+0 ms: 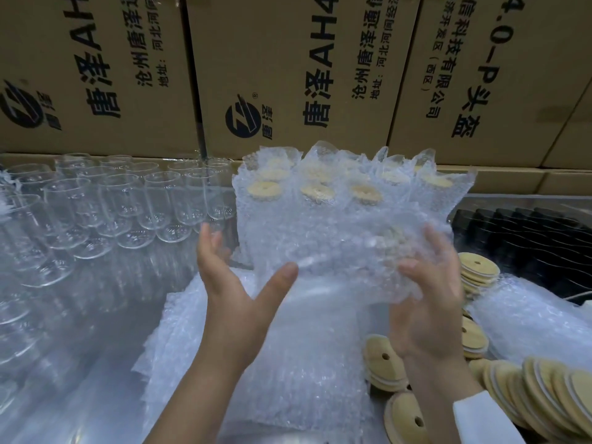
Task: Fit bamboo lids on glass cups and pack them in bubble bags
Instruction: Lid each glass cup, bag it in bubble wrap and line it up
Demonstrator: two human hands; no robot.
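The right hand (429, 302) grips a bumpy bubble bag (346, 248); the left hand (237, 286), fingers straight, touches it. Its content is blurred.

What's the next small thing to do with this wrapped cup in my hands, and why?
Probably stand the bagged cup upright beside the packed row. Its lid shows through the bubble wrap, so it looks finished; the right hand holds it and the left hand props it with its thumb.

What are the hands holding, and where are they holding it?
A bubble bag with a lidded cup inside: the left hand props its bottom end, the right hand curls its fingers round the lid end.
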